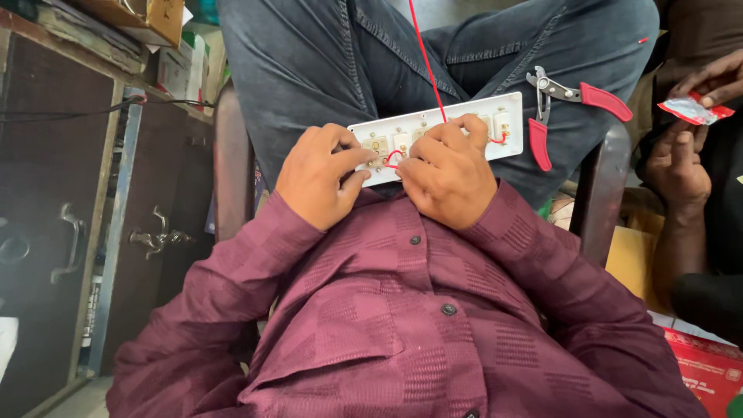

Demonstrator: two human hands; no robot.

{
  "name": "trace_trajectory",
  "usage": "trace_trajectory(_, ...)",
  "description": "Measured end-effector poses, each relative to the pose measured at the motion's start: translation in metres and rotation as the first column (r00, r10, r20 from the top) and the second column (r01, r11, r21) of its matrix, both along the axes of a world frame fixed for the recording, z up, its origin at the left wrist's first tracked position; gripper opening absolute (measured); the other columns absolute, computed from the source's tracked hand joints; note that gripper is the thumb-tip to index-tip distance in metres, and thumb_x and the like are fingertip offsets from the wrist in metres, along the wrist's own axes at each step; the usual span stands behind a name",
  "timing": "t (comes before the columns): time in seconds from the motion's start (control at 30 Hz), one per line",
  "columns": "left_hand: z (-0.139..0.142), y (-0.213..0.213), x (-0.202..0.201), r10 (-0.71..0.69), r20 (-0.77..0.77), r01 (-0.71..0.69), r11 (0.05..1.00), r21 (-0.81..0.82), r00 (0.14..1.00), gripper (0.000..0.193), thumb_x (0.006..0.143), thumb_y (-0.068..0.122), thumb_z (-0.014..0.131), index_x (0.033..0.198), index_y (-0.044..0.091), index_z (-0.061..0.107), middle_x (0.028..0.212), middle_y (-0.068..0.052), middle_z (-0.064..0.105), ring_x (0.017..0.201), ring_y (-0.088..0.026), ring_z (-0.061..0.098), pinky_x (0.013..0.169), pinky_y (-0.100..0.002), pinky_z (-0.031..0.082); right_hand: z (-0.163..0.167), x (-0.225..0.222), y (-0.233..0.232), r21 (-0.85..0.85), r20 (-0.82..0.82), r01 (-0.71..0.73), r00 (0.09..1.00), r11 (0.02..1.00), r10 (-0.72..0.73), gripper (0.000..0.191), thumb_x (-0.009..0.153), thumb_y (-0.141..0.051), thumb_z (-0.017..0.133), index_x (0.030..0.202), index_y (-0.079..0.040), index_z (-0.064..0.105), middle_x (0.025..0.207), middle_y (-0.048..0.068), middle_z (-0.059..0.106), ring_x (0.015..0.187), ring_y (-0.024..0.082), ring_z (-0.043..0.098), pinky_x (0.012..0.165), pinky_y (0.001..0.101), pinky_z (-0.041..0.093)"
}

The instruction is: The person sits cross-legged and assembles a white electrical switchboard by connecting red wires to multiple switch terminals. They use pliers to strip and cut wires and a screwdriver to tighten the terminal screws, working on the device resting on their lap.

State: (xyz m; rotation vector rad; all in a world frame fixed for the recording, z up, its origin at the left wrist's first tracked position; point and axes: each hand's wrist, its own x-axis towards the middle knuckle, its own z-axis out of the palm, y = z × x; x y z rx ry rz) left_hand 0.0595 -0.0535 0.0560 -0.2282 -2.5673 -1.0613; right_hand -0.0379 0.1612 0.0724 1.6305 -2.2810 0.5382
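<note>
A white switch board [507,108] lies back side up across my lap, its terminals showing. A thin red wire [424,58] runs from above down to the board and loops between terminals. My left hand [317,176] pinches at the board's left end, fingertips on a terminal. My right hand [447,172] grips the board's middle, fingers pressing the red wire loop against it. I wear a maroon shirt and dark jeans.
Red-handled pliers [569,101] rest on my right thigh beside the board. Another person's hands [681,155] at the right hold a small red and white packet [693,110]. A dark cabinet with metal handles [70,240] stands at left. A red box [708,368] sits lower right.
</note>
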Motion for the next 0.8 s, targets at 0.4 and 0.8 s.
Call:
trace_trajectory(0.4,-0.019,0.005,-0.001,0.051,-0.07,-0.051,0.999,0.004,0.996,0.011,0.085,0.011,0.081,0.091,0.008,0.072,0.097,-0.006,0.062,0.088,-0.029,0.059,0.078,-0.041,0.049,-0.002,0.005,-0.01,0.054,-0.044,0.012,0.999,0.998,-0.009,0.013,0.085,-0.02,0.075,0.082,-0.014,0.064,0.089,0.002,0.056,0.099,0.025,0.057,0.098,0.0509,0.033)
trace_trajectory(0.8,-0.014,0.005,0.0,0.025,-0.021,-0.024,1.0,0.015,0.999,0.019,0.081,0.006,0.079,0.099,0.009,0.077,0.101,-0.009,0.063,0.087,-0.028,0.063,0.077,-0.04,0.052,-0.003,0.006,-0.01,0.047,-0.034,-0.002,0.999,0.999,0.004,0.013,0.088,-0.019,0.074,0.083,-0.013,0.064,0.088,0.002,0.055,0.098,0.024,0.057,0.098,0.0491,0.032)
